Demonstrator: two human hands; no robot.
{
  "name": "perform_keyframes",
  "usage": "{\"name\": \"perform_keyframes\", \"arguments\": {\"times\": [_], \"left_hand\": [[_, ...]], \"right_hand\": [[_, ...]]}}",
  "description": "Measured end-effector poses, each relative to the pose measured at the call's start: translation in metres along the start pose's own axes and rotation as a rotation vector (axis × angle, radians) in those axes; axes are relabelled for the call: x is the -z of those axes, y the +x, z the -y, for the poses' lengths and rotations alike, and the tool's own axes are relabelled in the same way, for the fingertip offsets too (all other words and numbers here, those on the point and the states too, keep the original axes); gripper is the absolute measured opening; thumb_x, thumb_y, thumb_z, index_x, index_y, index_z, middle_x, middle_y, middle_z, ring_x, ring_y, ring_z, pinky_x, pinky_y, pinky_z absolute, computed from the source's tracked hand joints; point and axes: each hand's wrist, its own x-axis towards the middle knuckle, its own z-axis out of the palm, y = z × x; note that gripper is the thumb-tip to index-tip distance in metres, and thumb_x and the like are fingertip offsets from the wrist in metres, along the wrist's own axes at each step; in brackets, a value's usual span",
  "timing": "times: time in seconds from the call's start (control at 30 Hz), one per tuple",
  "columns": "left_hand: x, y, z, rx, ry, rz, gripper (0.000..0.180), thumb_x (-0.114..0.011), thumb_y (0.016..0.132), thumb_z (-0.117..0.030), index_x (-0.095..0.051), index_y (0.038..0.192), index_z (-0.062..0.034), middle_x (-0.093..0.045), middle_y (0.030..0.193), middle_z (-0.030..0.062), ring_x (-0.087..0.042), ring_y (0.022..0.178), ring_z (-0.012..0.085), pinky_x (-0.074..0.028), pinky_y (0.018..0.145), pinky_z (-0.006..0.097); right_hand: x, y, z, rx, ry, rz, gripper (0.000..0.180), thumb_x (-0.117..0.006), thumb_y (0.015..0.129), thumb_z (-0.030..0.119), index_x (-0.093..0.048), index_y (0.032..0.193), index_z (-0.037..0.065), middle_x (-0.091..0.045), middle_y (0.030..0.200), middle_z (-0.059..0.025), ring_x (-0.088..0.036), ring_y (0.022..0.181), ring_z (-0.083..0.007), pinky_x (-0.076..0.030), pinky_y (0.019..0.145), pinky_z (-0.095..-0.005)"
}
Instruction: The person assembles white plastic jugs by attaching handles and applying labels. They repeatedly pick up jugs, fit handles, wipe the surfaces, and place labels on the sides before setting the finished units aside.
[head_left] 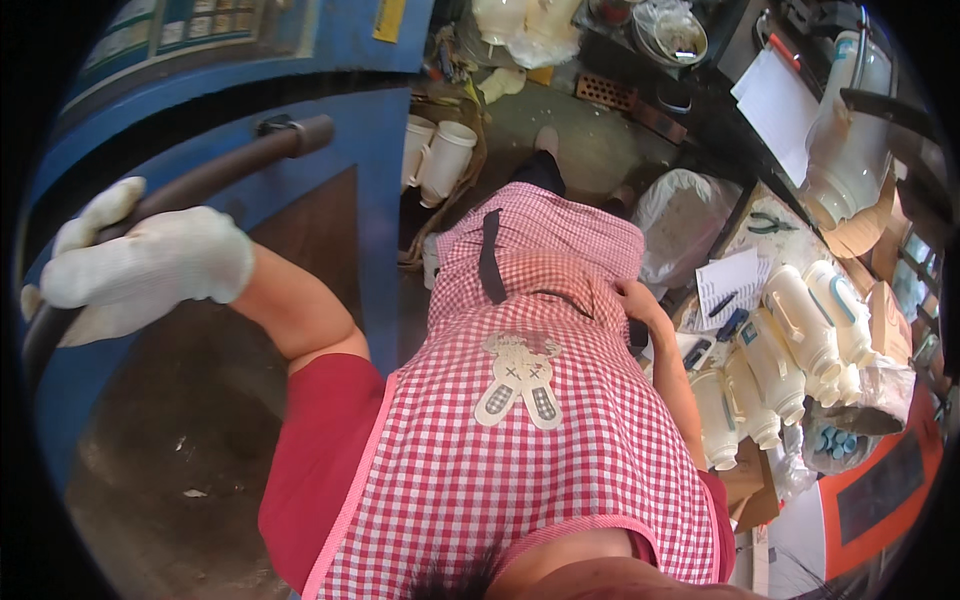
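My left hand (155, 258), in a white knitted glove, is wrapped round a long dark bar handle (235, 165) on a blue machine door (380, 215). My right hand (643, 303) is bare and rests at the side of my red-and-white checked apron (600, 400). Its fingers curl against the cloth, partly hidden, and whether they hold anything does not show. Near my right forearm several cream plastic jugs with handles (770, 365) lie close together on a work table.
A white sack (683, 225) stands on the floor beside the table. Pliers (772, 224), a written sheet (728, 285) and a large clear container (850, 130) lie to the right. White jugs (447, 162) sit in a box by the machine. A bag holds blue caps (838, 440).
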Motion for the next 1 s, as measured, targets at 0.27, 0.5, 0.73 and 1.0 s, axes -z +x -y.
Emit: {"name": "perform_keyframes", "arguments": {"times": [0.27, 0.5, 0.73, 1.0], "left_hand": [[0.023, -0.184, -0.001, -0.207, -0.163, 0.163, 0.036, -0.058, 0.099, -0.025, -0.057, 0.123, 0.0018, -0.061, 0.111, 0.0110, -0.058, 0.103, 0.0224, -0.050, 0.095, 0.039], [0.098, -0.684, 0.147, 0.202, 0.378, 1.769, 0.043, -0.061, 0.093, -0.009, -0.061, 0.135, -0.0025, -0.065, 0.135, 0.0173, -0.061, 0.126, 0.0333, -0.046, 0.109, 0.044], [0.110, -0.809, 0.299, -0.295, 0.583, 1.588, 0.070, -0.065, 0.088, -0.014, -0.046, 0.154, -0.0026, -0.048, 0.159, 0.0181, -0.043, 0.149, 0.0351, -0.031, 0.126, 0.049], [0.103, -0.778, 0.344, -0.166, 0.656, 2.150, 0.026, -0.067, 0.089, -0.018, -0.078, 0.110, -0.0078, -0.075, 0.106, 0.0214, -0.072, 0.103, 0.0386, -0.052, 0.101, 0.051]], "right_hand": [[-0.003, 0.027, -0.039, -0.087, 0.025, -0.590, 0.038, -0.062, 0.104, 0.036, -0.062, 0.088, 0.002, -0.065, 0.083, -0.0238, -0.065, 0.078, -0.0440, -0.049, 0.070, -0.0485], [0.010, 0.150, -0.113, 0.328, -0.136, -0.903, 0.026, -0.071, 0.098, 0.012, -0.059, 0.077, 0.001, -0.057, 0.075, -0.0189, -0.057, 0.068, -0.0388, -0.046, 0.063, -0.0458], [-0.027, 0.190, -0.146, 0.465, -0.286, -1.079, 0.024, -0.069, 0.093, -0.003, -0.057, 0.073, 0.003, -0.049, 0.066, -0.0128, -0.048, 0.058, -0.0309, -0.035, 0.053, -0.0425], [-0.059, 0.185, -0.155, 0.480, -0.375, -1.286, 0.028, -0.068, 0.097, -0.004, -0.053, 0.073, 0.000, -0.046, 0.066, -0.0114, -0.044, 0.057, -0.0268, -0.034, 0.053, -0.0402]]}}
